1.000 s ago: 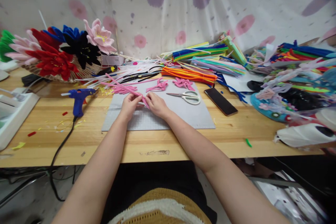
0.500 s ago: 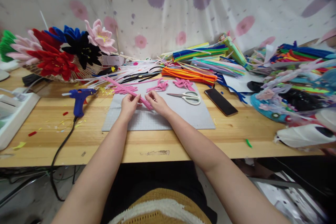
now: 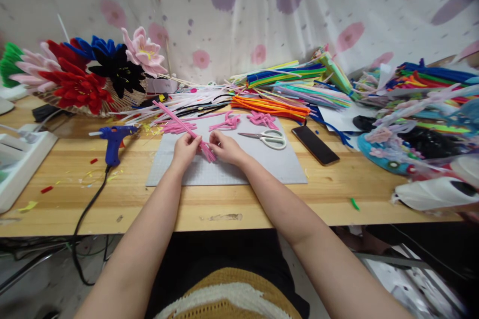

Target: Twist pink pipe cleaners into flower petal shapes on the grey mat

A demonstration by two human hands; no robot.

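Observation:
A bundle of pink pipe cleaners (image 3: 207, 151) slants over the grey mat (image 3: 239, 172), its long stems reaching up and left. My left hand (image 3: 186, 149) is closed round the middle of it. My right hand (image 3: 223, 146) has its fingertips pinched at the bundle's right side, near the lower end. Beyond the hands, two bent pink shapes (image 3: 229, 121) (image 3: 262, 119) and a pile of short pink pieces (image 3: 178, 126) lie on the mat. White-handled scissors (image 3: 273, 139) rest right of my right hand.
A blue glue gun (image 3: 114, 143) with a black cord stands at the left, before fuzzy flowers (image 3: 80, 90). At the right lie a phone (image 3: 315, 145) and a white roll (image 3: 434, 193). Colourful pipe cleaner bundles (image 3: 270, 107) line the back of the wooden table (image 3: 149, 209).
The pink bundle has tilted more steeply, its lower end now nearer me and fanned out. My right hand's fingers have shifted slightly along its right side.

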